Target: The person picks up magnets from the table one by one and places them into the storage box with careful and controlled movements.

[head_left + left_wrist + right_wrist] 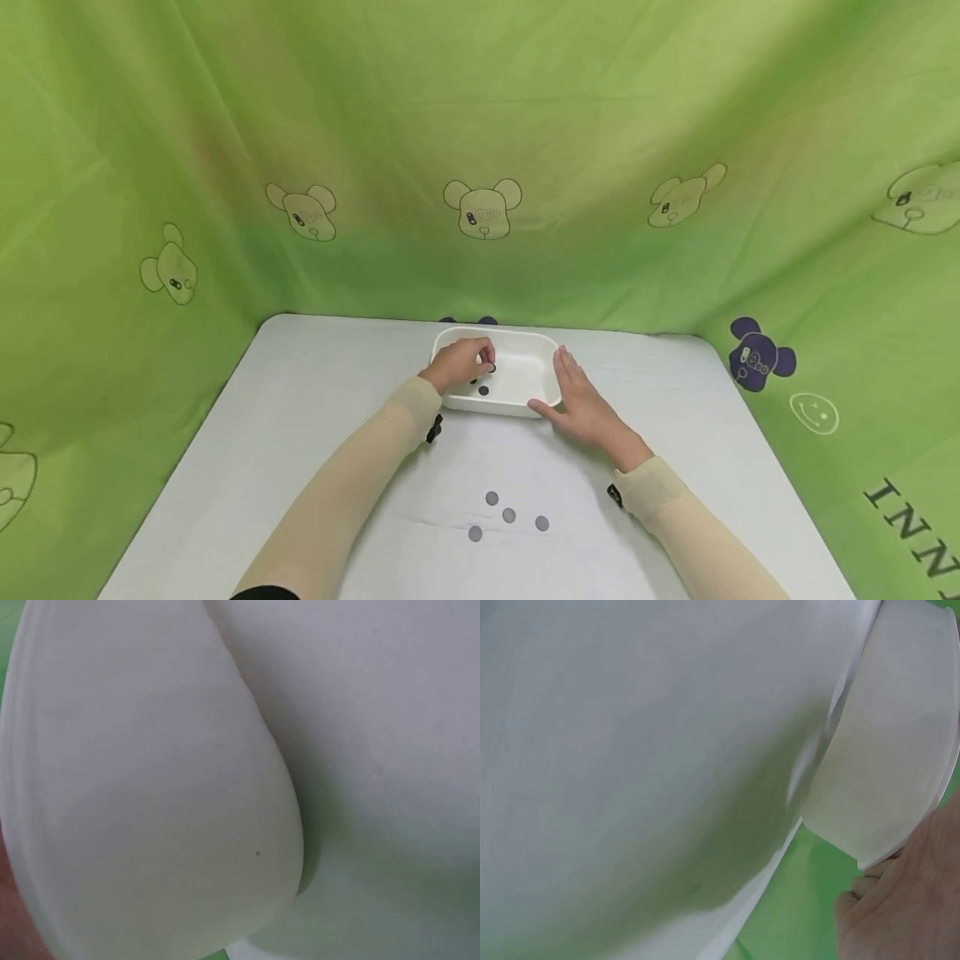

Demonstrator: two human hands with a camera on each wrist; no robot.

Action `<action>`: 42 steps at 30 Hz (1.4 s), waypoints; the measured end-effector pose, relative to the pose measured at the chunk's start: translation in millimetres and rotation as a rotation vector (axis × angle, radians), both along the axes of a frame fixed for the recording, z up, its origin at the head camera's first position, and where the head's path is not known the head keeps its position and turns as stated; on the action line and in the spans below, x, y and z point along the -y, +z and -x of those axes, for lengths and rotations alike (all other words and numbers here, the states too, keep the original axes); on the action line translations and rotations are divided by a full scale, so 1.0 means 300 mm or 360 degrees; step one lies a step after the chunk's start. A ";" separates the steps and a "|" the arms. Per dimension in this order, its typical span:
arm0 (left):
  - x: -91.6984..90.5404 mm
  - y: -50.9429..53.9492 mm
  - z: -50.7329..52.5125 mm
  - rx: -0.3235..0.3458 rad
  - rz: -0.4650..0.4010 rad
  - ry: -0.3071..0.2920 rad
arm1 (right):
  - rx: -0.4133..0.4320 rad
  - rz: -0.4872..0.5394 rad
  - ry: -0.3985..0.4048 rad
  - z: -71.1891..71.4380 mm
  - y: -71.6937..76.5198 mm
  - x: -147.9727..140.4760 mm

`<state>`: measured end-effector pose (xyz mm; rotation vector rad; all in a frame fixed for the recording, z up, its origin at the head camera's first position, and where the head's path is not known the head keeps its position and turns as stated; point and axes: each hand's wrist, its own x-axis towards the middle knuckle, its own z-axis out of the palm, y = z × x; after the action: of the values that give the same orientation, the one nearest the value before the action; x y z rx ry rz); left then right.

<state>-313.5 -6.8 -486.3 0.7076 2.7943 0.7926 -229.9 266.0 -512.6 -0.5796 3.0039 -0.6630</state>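
Note:
A white oblong tray (487, 406) stands near the far edge of the table. My left hand (459, 364) reaches over its left end, thumb and fingertips pinching a small dark disc (492, 367). Another dark disc (483, 390) lies on the tray floor just below that hand, and a further dark piece is partly hidden by it. Against the tray's right end rests my right hand (588, 408), fingers straight along the side and thumb at the front rim. The left wrist view is mostly tray wall (150, 765); the fingers' pinch is out of its sight.
Several grey discs (509, 515) lie spread on the white tabletop (420, 542) between the forearms. A green curtain (480, 275) with bear-head prints hangs behind the table and along both sides.

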 end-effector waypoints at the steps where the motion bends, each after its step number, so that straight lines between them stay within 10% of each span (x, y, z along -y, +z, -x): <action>1: -0.004 -0.005 -0.001 0.0004 0.0003 -0.0001 | 0.0003 0.0003 -0.0002 -0.003 -0.003 -0.001; 25: -0.045 -0.050 -0.001 0.0064 -0.0041 0.0086 | 0.0008 0.0010 0.0000 -0.014 -0.004 -0.001; 42: -0.071 -0.060 0.018 -0.0127 0.0160 0.0032 | 0.0009 0.0005 0.0001 -0.007 0.001 -0.003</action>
<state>-318.9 14.6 -504.3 0.7098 2.8930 0.6353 -227.8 267.0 -512.4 -0.5783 2.9980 -0.6686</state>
